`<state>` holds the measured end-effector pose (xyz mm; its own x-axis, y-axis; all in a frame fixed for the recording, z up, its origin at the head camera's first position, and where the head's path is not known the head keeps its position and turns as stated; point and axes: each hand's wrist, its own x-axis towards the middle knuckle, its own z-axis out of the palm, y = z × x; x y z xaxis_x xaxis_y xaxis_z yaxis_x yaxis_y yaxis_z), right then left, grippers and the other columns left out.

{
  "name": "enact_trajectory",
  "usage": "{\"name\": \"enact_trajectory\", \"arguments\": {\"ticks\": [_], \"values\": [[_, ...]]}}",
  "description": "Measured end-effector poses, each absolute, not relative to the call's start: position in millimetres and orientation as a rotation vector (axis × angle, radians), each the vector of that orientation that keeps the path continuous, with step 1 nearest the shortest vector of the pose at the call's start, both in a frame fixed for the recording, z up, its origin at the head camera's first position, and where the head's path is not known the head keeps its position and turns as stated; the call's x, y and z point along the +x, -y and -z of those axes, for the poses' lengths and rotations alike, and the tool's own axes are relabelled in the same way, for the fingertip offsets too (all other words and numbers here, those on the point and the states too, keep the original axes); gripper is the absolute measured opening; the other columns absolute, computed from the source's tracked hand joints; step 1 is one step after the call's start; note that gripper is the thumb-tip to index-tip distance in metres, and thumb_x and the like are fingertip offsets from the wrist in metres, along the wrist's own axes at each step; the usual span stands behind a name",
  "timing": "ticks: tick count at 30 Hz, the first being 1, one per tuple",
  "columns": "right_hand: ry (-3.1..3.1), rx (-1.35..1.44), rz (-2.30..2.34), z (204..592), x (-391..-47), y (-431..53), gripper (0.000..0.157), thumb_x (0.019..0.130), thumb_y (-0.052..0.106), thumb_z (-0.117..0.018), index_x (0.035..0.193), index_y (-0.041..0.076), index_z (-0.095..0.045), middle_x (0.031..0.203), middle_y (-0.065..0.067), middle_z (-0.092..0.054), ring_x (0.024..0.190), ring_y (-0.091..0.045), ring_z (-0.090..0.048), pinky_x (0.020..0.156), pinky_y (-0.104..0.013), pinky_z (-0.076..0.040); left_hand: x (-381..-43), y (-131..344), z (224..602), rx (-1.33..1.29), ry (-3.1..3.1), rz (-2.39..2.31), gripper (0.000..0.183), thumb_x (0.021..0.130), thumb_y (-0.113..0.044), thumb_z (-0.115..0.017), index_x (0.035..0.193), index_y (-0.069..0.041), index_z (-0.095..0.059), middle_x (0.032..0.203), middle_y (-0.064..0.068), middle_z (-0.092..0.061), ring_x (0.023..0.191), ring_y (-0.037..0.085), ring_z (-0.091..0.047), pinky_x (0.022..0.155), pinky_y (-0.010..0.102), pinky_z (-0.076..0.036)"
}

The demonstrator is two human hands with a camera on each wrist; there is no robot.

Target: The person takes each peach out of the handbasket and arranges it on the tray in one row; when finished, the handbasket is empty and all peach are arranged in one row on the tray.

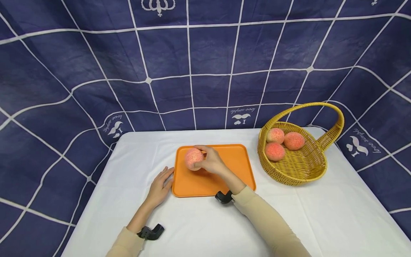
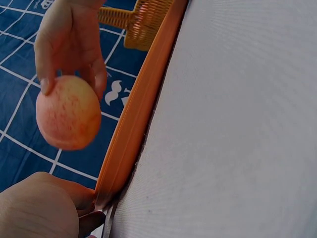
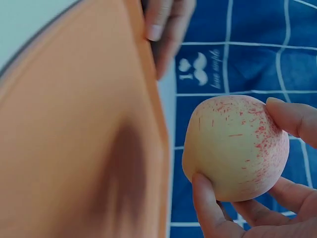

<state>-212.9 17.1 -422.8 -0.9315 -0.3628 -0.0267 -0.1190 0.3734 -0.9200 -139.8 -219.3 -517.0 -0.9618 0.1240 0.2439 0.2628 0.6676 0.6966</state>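
1. Right hand (image 1: 212, 162) – fingers and thumb curled round a peach (image 1: 193, 159), gripping it by the fingertips; in the right wrist view the thumb and forefinger sit on opposite sides of the fruit
2. The peach is held over the far left part of the orange tray (image 1: 234, 160); the left wrist view shows it clear of the tray surface, not resting on it
3. Left hand (image 1: 160, 187) – lies flat on the white tablecloth (image 1: 192, 228), fingers straight and relaxed, fingertips touching the tray's near left edge; it holds nothing
4. The left hand sits just below and to the left of the right hand, the tray rim between them
5. Wicker basket (image 1: 298, 167) with a handle – well to the right of the right hand, standing on the cloth beside the tray without touching it
6. Three more peaches (image 1: 282, 142) lie together in the basket's far half
7. Black wrist mounts on both forearms; both sleeves are beige
8. Behind the table hangs a dark blue cloth (image 1: 96, 53) with a white grid
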Motion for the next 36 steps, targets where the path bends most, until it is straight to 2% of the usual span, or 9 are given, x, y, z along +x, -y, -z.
{"name": "enact_trajectory", "arguments": {"ticks": [6, 12, 19, 36], "values": [[-2.400, -0.432, 1.551, 433.4, -217.7, 5.5, 0.069, 0.072, 0.011, -0.083, 0.136, 0.009, -0.057, 0.124, -0.011, -0.064, 0.097, -0.023, -0.061, 0.076, -0.026, -0.055, -140.4, 220.0, 517.9, -0.339, 2.683, 1.146, 0.043, 0.096, -0.008, -0.057, 0.137, 0.004, -0.052, 0.141, 0.022, -0.053, 0.139, 0.043, -0.038, 0.117, 0.056, -0.026], [-2.369, -0.426, 1.546, 440.4, -219.5, 21.9, 0.072, 0.071, 0.008, -0.084, 0.137, 0.006, -0.056, 0.128, -0.014, -0.062, 0.104, -0.024, -0.060, 0.088, -0.033, -0.055, -141.0, 221.1, 518.5, -0.364, 2.654, 1.121, 0.043, 0.096, -0.008, -0.057, 0.136, 0.005, -0.053, 0.140, 0.023, -0.054, 0.137, 0.044, -0.040, 0.115, 0.058, -0.027], [-2.394, -0.414, 1.510, 448.2, -222.0, 29.8, 0.072, 0.071, 0.009, -0.084, 0.137, 0.008, -0.056, 0.134, -0.013, -0.060, 0.113, -0.026, -0.059, 0.097, -0.039, -0.052, -141.4, 221.2, 518.3, -0.359, 2.677, 1.143, 0.044, 0.096, -0.008, -0.057, 0.138, 0.004, -0.051, 0.142, 0.023, -0.052, 0.139, 0.044, -0.038, 0.117, 0.057, -0.026], [-2.553, -0.559, 1.388, 455.7, -219.8, 31.0, 0.071, 0.071, 0.013, -0.086, 0.136, 0.007, -0.056, 0.134, -0.012, -0.060, 0.121, -0.029, -0.057, 0.103, -0.042, -0.049, -140.1, 218.8, 517.5, -0.350, 2.689, 1.124, 0.043, 0.096, -0.006, -0.056, 0.138, 0.004, -0.051, 0.142, 0.023, -0.052, 0.139, 0.044, -0.038, 0.117, 0.058, -0.025]]}}
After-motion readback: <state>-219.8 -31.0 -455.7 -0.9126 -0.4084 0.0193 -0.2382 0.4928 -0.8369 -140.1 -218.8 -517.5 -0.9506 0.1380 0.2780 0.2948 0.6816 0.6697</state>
